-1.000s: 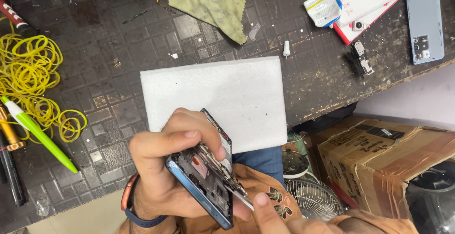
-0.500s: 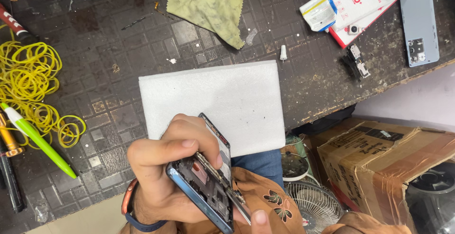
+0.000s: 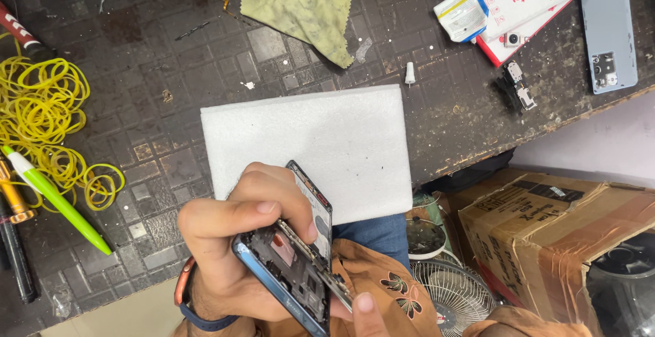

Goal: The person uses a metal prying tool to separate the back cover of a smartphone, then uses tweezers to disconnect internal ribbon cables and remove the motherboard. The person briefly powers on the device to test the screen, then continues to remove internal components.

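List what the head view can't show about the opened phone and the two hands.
- Right hand: head view, cut off by bottom edge; only a fingertip shows, grip unclear.
- Opened phone: lower end cut off by the edge; left hand covers its near side.
- Phone's inner parts: too small to identify.

Left hand (image 3: 232, 241): low over the near edge of the worktop, palm turned toward the body, fingers curled and closed in a grip, thumb laid flat across the top, nail up. Left wrist bent, carries a dark band with an orange rim. Right hand (image 3: 368, 313): mostly out of view at the bottom edge; only one fingertip shows, pressing upward. Its grip cannot be judged.
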